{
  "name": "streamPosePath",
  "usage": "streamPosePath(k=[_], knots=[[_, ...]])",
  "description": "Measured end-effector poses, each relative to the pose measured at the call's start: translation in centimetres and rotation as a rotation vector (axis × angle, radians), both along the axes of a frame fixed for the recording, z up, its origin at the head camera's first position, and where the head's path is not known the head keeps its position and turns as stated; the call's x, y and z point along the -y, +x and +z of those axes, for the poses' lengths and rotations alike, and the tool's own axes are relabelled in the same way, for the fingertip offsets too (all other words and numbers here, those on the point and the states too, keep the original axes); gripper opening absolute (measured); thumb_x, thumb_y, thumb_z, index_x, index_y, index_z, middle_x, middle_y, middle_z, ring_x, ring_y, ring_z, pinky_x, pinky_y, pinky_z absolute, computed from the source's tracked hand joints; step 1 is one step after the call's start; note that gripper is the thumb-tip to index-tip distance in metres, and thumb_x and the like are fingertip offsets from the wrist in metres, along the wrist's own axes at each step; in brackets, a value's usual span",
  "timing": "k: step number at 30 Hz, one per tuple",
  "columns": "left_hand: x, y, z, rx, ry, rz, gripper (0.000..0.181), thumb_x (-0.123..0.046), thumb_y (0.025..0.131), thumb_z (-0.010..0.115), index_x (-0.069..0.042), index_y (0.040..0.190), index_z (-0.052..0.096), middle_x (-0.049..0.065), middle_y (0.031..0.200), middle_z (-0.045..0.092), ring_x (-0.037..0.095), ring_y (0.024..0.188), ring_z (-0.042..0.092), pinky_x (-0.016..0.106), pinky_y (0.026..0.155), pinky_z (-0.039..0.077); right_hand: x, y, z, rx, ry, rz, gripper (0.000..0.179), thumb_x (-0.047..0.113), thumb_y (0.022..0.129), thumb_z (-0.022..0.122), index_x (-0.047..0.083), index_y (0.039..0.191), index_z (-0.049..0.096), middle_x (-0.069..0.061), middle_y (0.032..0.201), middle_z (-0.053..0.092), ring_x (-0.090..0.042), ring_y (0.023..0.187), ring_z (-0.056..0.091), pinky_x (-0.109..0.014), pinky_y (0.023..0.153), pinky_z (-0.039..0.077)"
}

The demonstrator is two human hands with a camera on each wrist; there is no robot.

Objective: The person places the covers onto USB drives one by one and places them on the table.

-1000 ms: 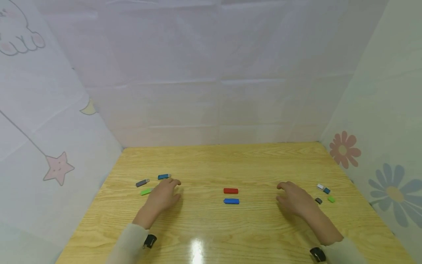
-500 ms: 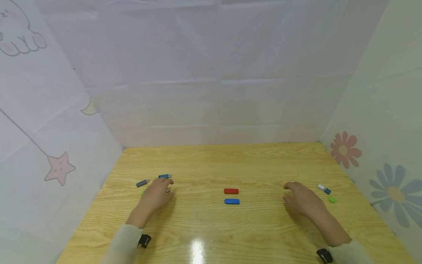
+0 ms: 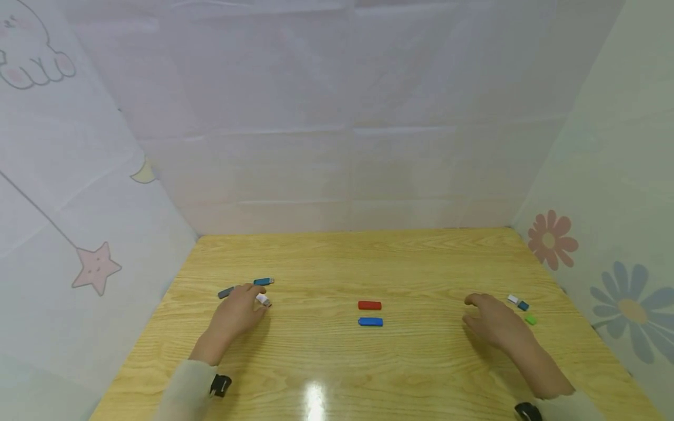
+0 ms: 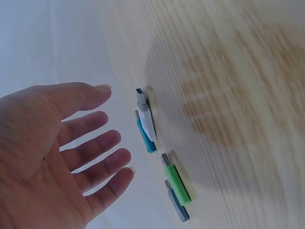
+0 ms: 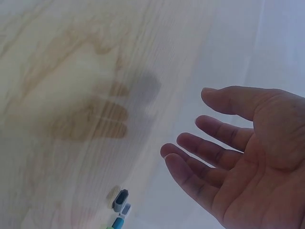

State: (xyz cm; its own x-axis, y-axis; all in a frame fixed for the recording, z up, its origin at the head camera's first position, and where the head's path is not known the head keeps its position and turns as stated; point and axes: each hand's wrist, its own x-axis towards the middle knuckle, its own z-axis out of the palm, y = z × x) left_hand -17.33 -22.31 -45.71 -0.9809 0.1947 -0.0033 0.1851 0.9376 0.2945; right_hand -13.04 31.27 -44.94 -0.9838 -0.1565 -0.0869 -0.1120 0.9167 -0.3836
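My left hand (image 3: 231, 316) hovers over the table's left side, fingers loosely spread and holding nothing. Around it lie uncapped USB sticks: a white one (image 3: 262, 299) by the thumb, a teal one (image 3: 261, 282) beyond, and a grey one (image 3: 225, 292) partly covered. The hand hides a green stick (image 4: 177, 185) from the head view. On the right, my right hand (image 3: 497, 324) is raised with relaxed fingers and nothing in them. Beside it lie a white cap (image 3: 512, 299), a blue cap (image 3: 523, 305) and a green cap (image 3: 530, 320). A dark grey cap (image 5: 120, 200) shows only in the right wrist view.
Mid-table, a red USB stick (image 3: 370, 305) and a blue USB stick (image 3: 371, 321) lie parallel, with no bare plugs showing. Pale sheeting (image 3: 337, 175) encloses the wooden table (image 3: 337, 263) at the back and both sides.
My left hand has drawn to the left, uncovering the white stick and covering the green one. My right hand has shifted right, hiding the grey cap from the head view.
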Motion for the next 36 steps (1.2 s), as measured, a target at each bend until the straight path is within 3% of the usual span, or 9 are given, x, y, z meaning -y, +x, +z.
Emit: streamPosePath(k=[12,22,28,36], knots=[[1.6,0.0,0.1,0.009,-0.008,0.032,0.039,-0.020,0.096,0.069,-0.003,0.131,0.063,0.023,0.132,0.059,0.042,0.120,0.055,0.057,0.094,0.051,-2.0,0.1,-0.1,0.007,-0.005,-0.015,0.044,0.019,0.097,0.067,-0.010,0.128,0.057,-0.039,0.129,0.055,-0.058,0.116,0.052,-0.063,0.088,0.050],[3.0,-0.1,-0.7,0.014,-0.005,0.060,0.038,-0.018,0.095,0.070,-0.002,0.129,0.063,0.023,0.132,0.059,0.045,0.125,0.051,0.059,0.098,0.049,-4.0,0.7,0.0,0.012,-0.033,-0.039,0.046,0.022,0.099,0.065,-0.011,0.130,0.055,-0.038,0.131,0.054,-0.053,0.108,0.060,-0.058,0.081,0.054],[3.6,-0.2,-1.0,0.019,0.002,0.077,0.036,-0.018,0.096,0.069,-0.001,0.127,0.063,0.024,0.130,0.059,0.044,0.121,0.053,0.059,0.096,0.050,-5.4,0.5,-0.6,0.000,0.006,-0.043,0.045,0.023,0.097,0.067,-0.010,0.126,0.058,-0.038,0.129,0.055,-0.056,0.112,0.056,-0.061,0.083,0.051],[4.3,-0.4,-1.3,0.034,0.004,0.087,0.035,-0.018,0.096,0.070,-0.002,0.126,0.063,0.027,0.132,0.058,0.046,0.121,0.052,0.061,0.096,0.049,-7.2,0.0,-0.6,0.063,0.048,-0.069,0.050,0.026,0.099,0.064,-0.013,0.129,0.056,-0.041,0.131,0.053,-0.061,0.115,0.051,-0.066,0.085,0.049]])
